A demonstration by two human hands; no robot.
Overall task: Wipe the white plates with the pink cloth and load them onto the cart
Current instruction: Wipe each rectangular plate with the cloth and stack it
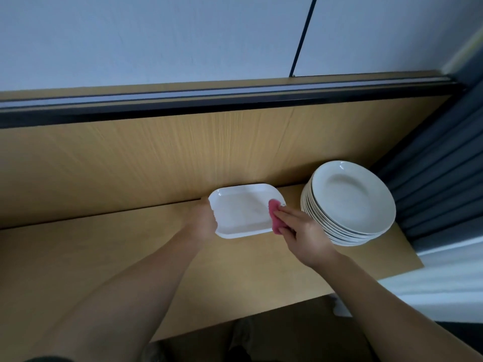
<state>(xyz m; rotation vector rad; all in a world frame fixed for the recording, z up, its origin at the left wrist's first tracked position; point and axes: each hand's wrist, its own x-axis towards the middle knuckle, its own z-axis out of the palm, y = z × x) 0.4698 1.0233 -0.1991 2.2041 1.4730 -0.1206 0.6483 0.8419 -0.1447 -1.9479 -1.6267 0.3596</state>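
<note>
A white rectangular plate (241, 211) is held tilted above the wooden table (130, 252), close to the wooden back panel. My left hand (205, 220) grips its left edge. My right hand (300, 233) holds the pink cloth (275, 215) against the plate's right rim; most of the cloth is hidden under my fingers. A stack of several round white plates (351, 202) stands on the table just right of my right hand. No cart is in view.
The wooden back panel (156, 158) rises behind the table with a dark rail on top. A dark grey curtain (444, 165) hangs at the right. The table's right edge ends near the stack, with floor below.
</note>
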